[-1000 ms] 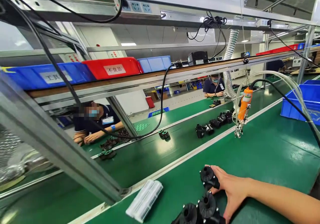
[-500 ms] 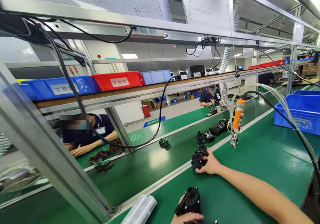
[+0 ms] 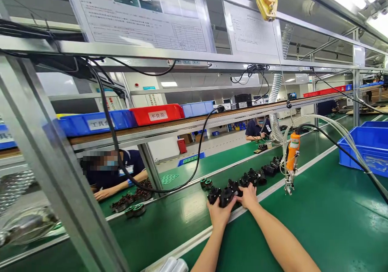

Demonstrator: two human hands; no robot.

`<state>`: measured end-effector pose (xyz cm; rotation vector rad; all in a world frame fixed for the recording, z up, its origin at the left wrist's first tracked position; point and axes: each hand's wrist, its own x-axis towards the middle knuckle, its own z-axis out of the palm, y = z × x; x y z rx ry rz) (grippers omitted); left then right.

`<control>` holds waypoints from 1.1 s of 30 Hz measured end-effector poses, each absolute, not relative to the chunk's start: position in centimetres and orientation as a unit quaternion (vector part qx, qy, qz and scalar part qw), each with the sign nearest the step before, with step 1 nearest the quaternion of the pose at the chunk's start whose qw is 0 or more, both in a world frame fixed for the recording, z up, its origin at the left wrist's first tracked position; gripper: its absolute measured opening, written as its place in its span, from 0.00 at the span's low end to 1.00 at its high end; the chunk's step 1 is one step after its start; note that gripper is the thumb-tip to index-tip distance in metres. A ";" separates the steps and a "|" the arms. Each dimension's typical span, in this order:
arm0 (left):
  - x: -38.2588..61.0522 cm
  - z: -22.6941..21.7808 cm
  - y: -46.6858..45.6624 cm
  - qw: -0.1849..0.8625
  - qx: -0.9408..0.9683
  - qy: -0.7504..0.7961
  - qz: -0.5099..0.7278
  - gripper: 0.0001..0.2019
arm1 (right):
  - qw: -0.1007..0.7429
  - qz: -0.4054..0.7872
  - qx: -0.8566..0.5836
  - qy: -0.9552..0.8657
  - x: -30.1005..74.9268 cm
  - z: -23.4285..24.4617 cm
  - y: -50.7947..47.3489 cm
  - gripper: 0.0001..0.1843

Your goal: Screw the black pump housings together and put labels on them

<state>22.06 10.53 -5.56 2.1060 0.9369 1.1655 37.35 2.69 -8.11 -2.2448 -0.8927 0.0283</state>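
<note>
- Co-worker, far left across the line: is leaning over a cluster of dark parts on the far side, hands low among them; placed much as a second ago.
- My left hand: is now reaching out onto the conveyor belt, fingers curled around a black pump part; half a second ago it was low at the near edge of the table holding such a part.
- My right hand: is closing over a neighbouring black part, touching it just beside the left hand; a second ago it was resting on parts close to me.
- Both hands have thus carried their pieces from the near table to the belt, where the pieces are now sitting in line with a row of black parts.
- Orange screwdriver, right: is hanging on its cord above the table, untouched.
- Blue bin, far right: is resting on the table.
</note>
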 end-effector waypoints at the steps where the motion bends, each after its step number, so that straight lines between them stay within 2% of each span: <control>1: 23.0 -5.5 11.1 0.267 0.781 0.370 0.427 0.30 | 0.344 0.005 -0.877 -0.335 37.4 -8.1 2.6 0.29; 10: 23.5 -6.4 11.6 0.158 0.809 0.469 0.316 0.32 | 0.293 -0.034 -0.910 -0.292 37.0 -7.7 1.5 0.23; 17: 20.6 -7.9 9.2 0.123 0.870 0.406 0.252 0.26 | 0.280 -0.062 -0.915 -0.284 37.3 -8.3 -0.3 0.19; 21: 21.7 -7.4 9.1 0.163 0.902 0.327 0.228 0.25 | 0.282 -0.073 -0.916 -0.276 37.7 -8.6 -0.6 0.23; 23: 22.6 -6.9 9.0 0.189 0.904 0.309 0.229 0.28 | 0.281 -0.083 -0.917 -0.271 37.7 -8.8 -0.7 0.24; 26: 22.0 -6.8 7.7 0.242 0.894 0.285 0.248 0.31 | 0.275 -0.096 -0.918 -0.269 37.6 -9.0 -1.2 0.20; 30: 16.4 -8.8 4.2 0.342 0.891 0.196 0.227 0.25 | 0.272 -0.104 -0.915 -0.280 37.9 -9.2 -1.5 0.19; 33: 12.3 -10.2 2.1 0.461 0.869 0.119 0.133 0.23 | 0.278 -0.103 -0.918 -0.264 38.4 -9.1 -0.7 0.23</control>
